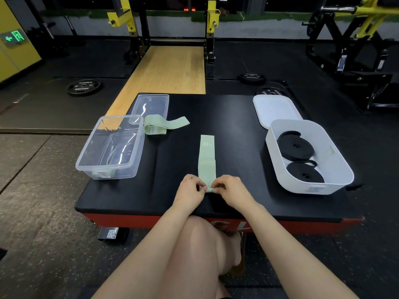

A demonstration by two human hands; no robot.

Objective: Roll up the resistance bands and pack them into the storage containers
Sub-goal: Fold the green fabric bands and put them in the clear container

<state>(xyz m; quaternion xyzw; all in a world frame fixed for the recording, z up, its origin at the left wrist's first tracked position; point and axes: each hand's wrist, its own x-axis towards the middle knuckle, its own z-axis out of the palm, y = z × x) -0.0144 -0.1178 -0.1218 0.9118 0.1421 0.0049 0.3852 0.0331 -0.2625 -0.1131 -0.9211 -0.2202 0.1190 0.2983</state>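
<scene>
A light green band [206,157] marked "30 LB" is being laid out flat on the black padded surface [177,169], running straight away from the person. Its near end is being pinched from both sides: the left hand [191,189] and the right hand [231,190] are both curled onto that end, fingertips meeting right at the little fold starting there.

A second green band [160,126] is lying loosely folded further back on the surface, just beside the clear lid [151,106]. The clear container [111,147] is sitting at the left edge, nothing rolled being seen inside it, just reflections. Over on the right, a white tub [311,156] is holding two black bands [295,147] already coiled up, one behind the other. The white lid [275,110] is lying flat behind the tub, partly tucked under its far rim.

Weight plates [83,87] are lying on the gym floor beyond the surface.
</scene>
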